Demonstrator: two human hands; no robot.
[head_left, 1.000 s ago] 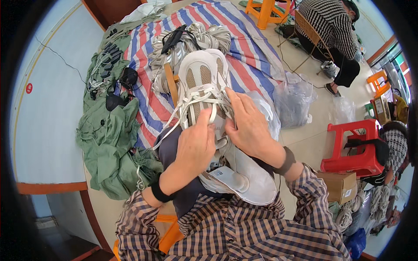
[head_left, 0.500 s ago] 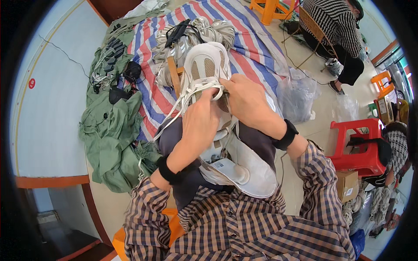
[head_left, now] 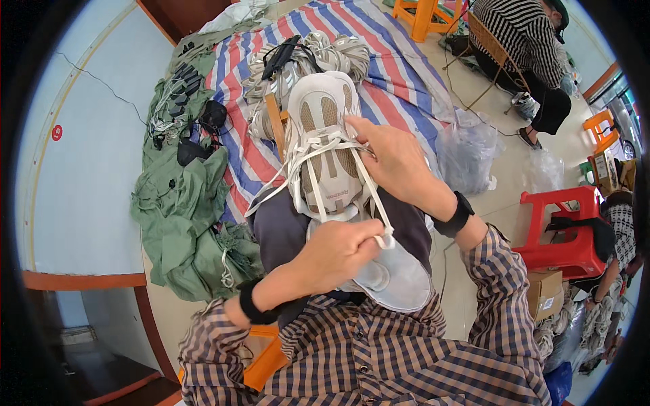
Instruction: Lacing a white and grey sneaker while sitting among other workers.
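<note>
Lacing a white shoe (head_left: pixel 325 149) at frame centre, on the lap: left hand (head_left: pixel 338 254) fisted, pulling the lace (head_left: pixel 376 203); right hand (head_left: pixel 396 159) pinching it by the eyelets. Next likely calls for even tightening.

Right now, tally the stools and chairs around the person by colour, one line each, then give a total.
Red plastic stool: 1
Orange plastic stool: 2, one at the top by the striped mat, one at the right edge
Wooden chair that another person sits on: 1
Total: 4
An orange seat under the person shows only in part, so it is left out.
</note>
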